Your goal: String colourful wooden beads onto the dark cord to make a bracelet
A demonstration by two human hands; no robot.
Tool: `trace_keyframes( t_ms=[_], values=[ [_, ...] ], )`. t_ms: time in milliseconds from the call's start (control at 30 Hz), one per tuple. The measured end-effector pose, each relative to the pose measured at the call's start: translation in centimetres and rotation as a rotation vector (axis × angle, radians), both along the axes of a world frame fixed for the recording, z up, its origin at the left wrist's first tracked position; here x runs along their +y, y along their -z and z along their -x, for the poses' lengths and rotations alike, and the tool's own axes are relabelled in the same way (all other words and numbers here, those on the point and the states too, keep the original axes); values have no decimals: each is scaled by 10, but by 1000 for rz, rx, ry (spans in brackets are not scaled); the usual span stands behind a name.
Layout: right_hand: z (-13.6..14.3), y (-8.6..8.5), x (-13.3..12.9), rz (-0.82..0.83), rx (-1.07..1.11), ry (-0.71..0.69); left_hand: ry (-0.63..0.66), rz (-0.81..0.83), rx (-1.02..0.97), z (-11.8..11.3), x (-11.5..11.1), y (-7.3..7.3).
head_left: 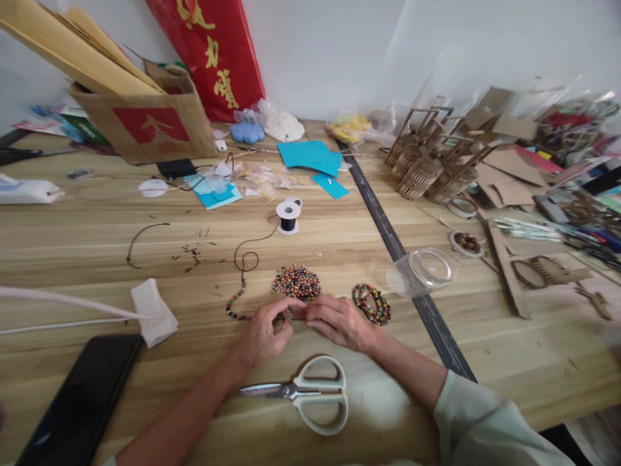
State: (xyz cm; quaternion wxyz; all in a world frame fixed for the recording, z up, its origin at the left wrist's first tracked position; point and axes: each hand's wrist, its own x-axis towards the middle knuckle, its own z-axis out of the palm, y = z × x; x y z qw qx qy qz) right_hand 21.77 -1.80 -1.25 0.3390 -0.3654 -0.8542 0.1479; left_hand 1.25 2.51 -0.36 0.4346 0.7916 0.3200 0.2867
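Observation:
Both hands meet just below a pile of multicoloured beads (pixel 297 283). My left hand (pixel 272 327) has its fingers closed around the black cord near the end of a strung row of beads (pixel 236 315). Close beside it, my right hand (pixel 339 321) is pinched at the cord's end; whether a bead is between the fingertips is hidden. From the beaded row the black cord (pixel 236 252) curls up to a white spool (pixel 288 217). A finished-looking coil of beads (pixel 371 304) lies right of my right hand. Scissors (pixel 305 393) lie below the hands.
On the wooden table, a black phone (pixel 82 401) and a white stand base (pixel 154 312) are at the left. A clear jar (pixel 427 270) stands at the right, with small wooden baskets (pixel 422 171) behind it. A cardboard box (pixel 150 123) is at the back left.

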Motion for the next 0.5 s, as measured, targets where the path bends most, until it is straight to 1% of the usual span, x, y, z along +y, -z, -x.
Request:
trace_keyframes(
  t_ms=[200,333,400,500],
  values=[
    [1,1,0,-4,22,-4,-1,36,-10,-4,0,5],
    [1,0,1,-9,47,0,-15,35,-7,-5,2,4],
    [1,-1,0,19,78,30,-36,54,1,-4,3,2],
    [0,-1,1,59,178,144,-66,80,-8,-4,3,-1]
  ],
)
